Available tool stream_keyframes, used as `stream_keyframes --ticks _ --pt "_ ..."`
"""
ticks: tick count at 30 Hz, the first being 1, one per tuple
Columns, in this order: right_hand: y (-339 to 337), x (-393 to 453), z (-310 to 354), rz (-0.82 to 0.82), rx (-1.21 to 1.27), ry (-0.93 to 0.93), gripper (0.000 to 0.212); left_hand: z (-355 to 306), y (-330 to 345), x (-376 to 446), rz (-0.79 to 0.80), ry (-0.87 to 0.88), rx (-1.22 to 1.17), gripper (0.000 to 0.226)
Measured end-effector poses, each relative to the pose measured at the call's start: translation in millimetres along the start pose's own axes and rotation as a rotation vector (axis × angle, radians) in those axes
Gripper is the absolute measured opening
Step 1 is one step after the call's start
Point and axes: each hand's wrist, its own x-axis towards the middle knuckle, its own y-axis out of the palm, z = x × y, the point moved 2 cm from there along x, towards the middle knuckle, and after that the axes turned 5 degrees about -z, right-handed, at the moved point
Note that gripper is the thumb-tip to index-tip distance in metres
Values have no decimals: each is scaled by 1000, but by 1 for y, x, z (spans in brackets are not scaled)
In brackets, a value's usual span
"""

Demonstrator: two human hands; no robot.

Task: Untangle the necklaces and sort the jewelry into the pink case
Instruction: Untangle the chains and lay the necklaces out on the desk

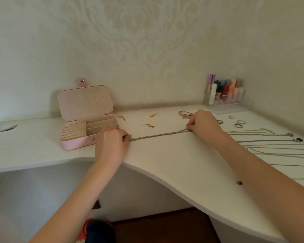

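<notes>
Necklace (159,135) taut between both hands, mid-desk (174,163).

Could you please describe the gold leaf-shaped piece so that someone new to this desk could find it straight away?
Start at the open pink case on the white desk and look right along the wall edge. The gold leaf-shaped piece lies alone there, short of the pink beaded bracelet. It is bright yellow; the nearby earrings are paler.

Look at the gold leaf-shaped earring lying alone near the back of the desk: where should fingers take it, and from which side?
Pinch the gold leaf earring across its narrow middle, coming straight down from above. It lies flat on the white desk with bare surface around it, so no side approach gets under it; its slim blade suits a thumb-and-forefinger pinch.
</notes>
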Motion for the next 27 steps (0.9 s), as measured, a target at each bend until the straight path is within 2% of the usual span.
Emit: stream_keyframes --ticks 5,12,21,27 --pt "-1 3 -6 -8 -91 5 17 -2 3 0 -66 108 140 16" --pt "-1 -1 -11 -111 -126 -12 25 1 6 1 0 53 19 18" --pt "2 2 -14 -106 -154 2 33 1 4 1 -27 28 -90 23" --pt "1 6 -21 -127 -50 8 32 4 8 3 -7 54 -76 7"
